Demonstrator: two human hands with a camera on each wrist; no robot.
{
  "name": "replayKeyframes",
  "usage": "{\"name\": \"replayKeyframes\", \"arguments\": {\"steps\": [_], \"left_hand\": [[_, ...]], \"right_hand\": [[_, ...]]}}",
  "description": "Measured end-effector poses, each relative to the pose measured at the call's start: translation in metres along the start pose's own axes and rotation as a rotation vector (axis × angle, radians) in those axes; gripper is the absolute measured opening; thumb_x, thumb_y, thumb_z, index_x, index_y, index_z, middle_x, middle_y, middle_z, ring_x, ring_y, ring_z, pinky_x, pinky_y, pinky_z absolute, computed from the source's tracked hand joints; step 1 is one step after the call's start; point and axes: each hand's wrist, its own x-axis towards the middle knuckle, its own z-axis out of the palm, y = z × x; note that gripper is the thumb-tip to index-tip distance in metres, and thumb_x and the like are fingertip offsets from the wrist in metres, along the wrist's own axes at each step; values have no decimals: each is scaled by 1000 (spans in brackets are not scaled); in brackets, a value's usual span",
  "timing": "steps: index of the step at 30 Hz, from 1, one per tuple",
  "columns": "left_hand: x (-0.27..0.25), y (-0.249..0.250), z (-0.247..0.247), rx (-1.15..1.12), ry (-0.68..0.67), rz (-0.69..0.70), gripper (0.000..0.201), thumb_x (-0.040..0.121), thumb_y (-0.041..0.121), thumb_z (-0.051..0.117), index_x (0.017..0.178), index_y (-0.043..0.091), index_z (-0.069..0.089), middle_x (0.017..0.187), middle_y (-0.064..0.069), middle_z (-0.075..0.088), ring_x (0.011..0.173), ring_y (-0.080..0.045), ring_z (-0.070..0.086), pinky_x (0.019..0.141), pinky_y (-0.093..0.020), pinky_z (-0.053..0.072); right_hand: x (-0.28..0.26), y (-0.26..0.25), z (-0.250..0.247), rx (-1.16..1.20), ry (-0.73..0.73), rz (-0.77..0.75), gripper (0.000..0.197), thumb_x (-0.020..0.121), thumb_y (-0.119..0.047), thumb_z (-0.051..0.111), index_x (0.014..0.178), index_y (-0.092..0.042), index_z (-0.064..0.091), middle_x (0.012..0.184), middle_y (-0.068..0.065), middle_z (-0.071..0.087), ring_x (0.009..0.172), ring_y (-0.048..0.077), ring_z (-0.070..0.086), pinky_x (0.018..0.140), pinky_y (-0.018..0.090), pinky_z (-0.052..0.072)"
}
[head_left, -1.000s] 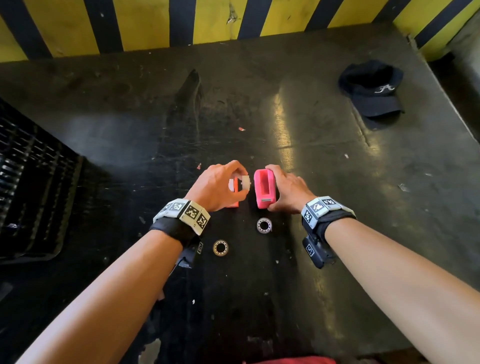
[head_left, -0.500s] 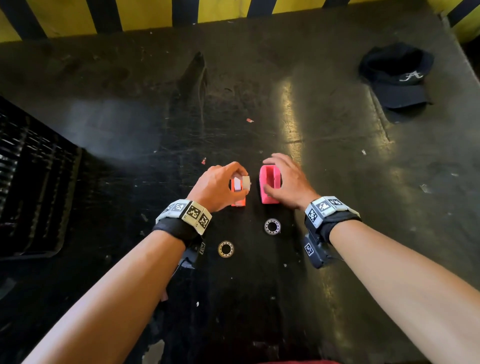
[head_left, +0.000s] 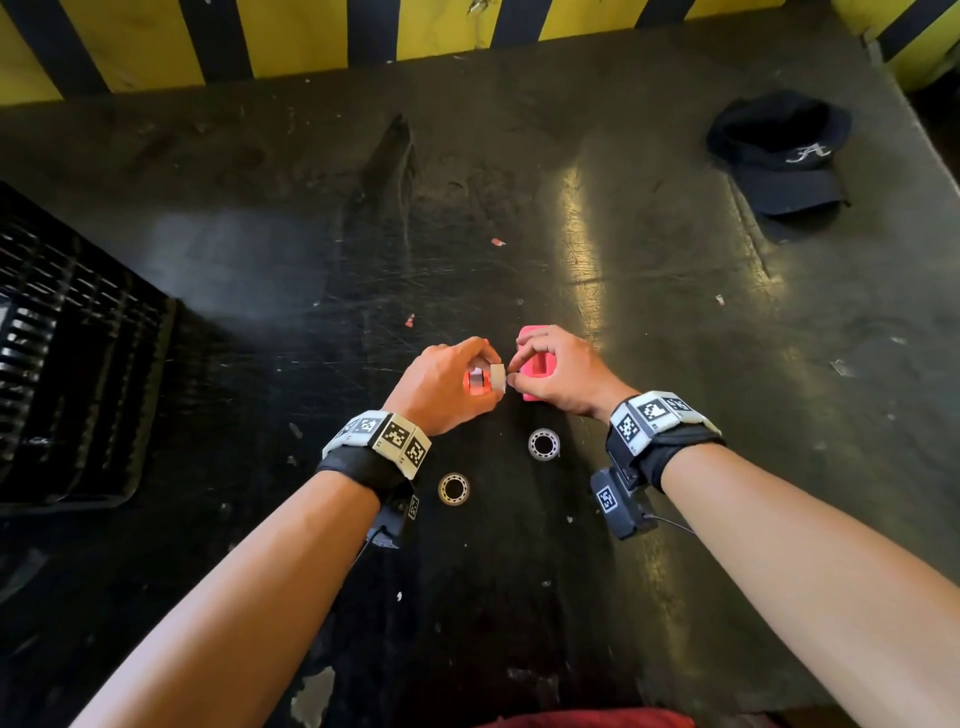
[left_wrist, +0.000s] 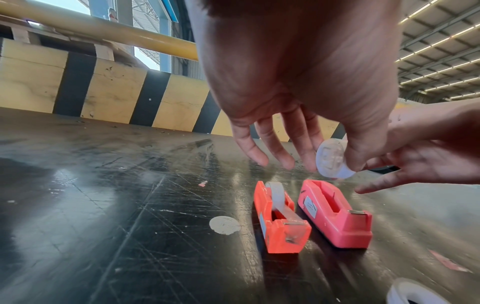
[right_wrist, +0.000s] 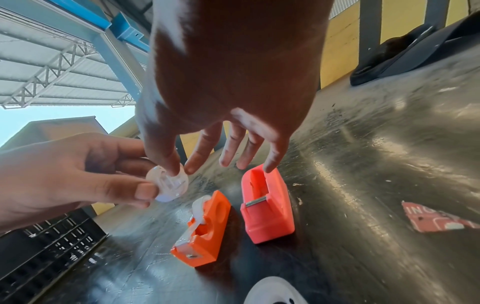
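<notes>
Left hand (head_left: 441, 387) pinching small white tape hub (right_wrist: 168, 184) between thumb and fingertips, holding it in air over orange dispenser (left_wrist: 281, 228) and empty pink dispenser (left_wrist: 337, 223) on desk (left_wrist: 103, 185). Right hand (head_left: 569, 374) pinching hub's rim too, thumb and forefinger, other fingers hanging loose. Hub seeming light, stiff, smooth, probably slippery; gripping rim edges looking safest

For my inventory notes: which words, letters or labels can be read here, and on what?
"A", white script, on the dark cap.
"IN", then cut off, on the red scrap.
White label on the pink tape dispenser: blurred.
Round grey sticker: too faint.
</notes>
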Motion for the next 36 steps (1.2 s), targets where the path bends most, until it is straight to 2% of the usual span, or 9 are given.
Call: {"name": "replayKeyframes", "arguments": {"steps": [4,10,13,17,20,24,32,34,36], "left_hand": [[-6,5,1,2,-12,-12,43,79,37,79,116,21,65,107,3,77,99,-19,73,89,-42,58],[-18,4,5,-2,-7,-39,39,78,30,82,113,21,66,101,2,76,94,-17,72,89,-40,57],[-26,1,23,94,-82,-105,38,79,38,78,112,28,64,104,6,72,97,-17,68,88,-40,58],[-34,5,59,285,-234,-167,36,82,44,73,114,30,63,114,2,68,108,-22,64,93,-46,53],[-36,11,76,376,-274,-209,48,82,49,73,123,29,60,123,-2,62,119,-26,58,99,-49,48],[-27,22,86,410,-218,-132,60,84,49,73,136,26,52,136,-5,57,130,-29,52,103,-50,46],[-13,41,105,399,-239,-32,48,91,41,67,136,30,57,127,-2,66,119,-27,59,98,-46,49],[-15,36,100,196,-183,-63,43,88,40,72,128,29,61,115,2,72,109,-21,65,93,-38,55],[-16,33,87,-59,-151,-91,41,88,31,77,125,22,63,110,8,71,100,-8,67,84,-11,52]], "right_hand": [[-5,-1,1,-4,-19,-16,11,81,-29,83,90,-24,80,130,1,67,126,11,54,109,39,42],[-18,3,-3,-5,-30,20,12,83,-31,84,80,-25,74,121,0,71,113,14,61,97,32,44],[-27,14,-10,-20,-17,75,22,80,-40,83,79,-20,75,118,0,71,111,17,63,94,33,46],[-38,28,-14,-39,8,105,14,79,-33,80,82,-19,77,117,1,73,113,19,65,105,39,47],[-45,36,-15,-39,19,125,13,81,-33,81,82,-21,77,115,0,73,111,18,65,104,38,48],[-58,41,-20,-24,26,143,17,83,-38,81,82,-22,76,117,1,72,111,18,62,99,35,46],[-79,55,-30,-21,49,172,12,83,-36,79,80,-25,76,115,1,73,105,17,65,98,39,53],[-83,57,-34,-28,51,182,11,85,-32,79,83,-21,78,115,1,73,104,19,66,97,39,54],[-84,60,-36,-27,57,197,15,85,-30,78,86,-15,80,113,2,74,101,21,69,95,39,55]]}}
